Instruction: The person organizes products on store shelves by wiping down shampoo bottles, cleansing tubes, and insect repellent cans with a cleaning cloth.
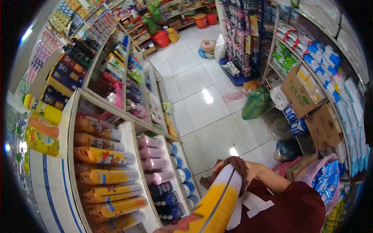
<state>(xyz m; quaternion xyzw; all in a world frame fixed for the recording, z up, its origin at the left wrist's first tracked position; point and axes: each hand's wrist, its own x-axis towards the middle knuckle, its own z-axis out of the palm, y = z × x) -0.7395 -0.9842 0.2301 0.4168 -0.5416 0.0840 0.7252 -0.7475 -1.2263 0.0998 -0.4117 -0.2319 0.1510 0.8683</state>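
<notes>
Yellow can (217, 200), right fingers (251, 171) clasping cloth (210, 180) round it, left fingers (171, 228), grip unclear

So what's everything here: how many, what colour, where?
Held can: one, yellow-white, lower centre
Cloth: one, brown, around can's end
Shelf cans: about seven, yellow-orange, lower left
Pink containers: about four, pink, beside those
Tiles: many, white, floor
Tubs: several, blue-white, beside tiles
Bottles: about three, yellow-orange, far left
Bag: one, green, on tiles
Rack: one, blue, beyond bag
Buckets: about three, red/orange, top
Cartons: several, brown, right
Basket: one, pink, lower right
Other goods: uncountable, mixed, all around
Shirt: one, maroon, bottom right
Right hand: one, bare, at cloth
Left hand: one, partly visible, bottom
</notes>
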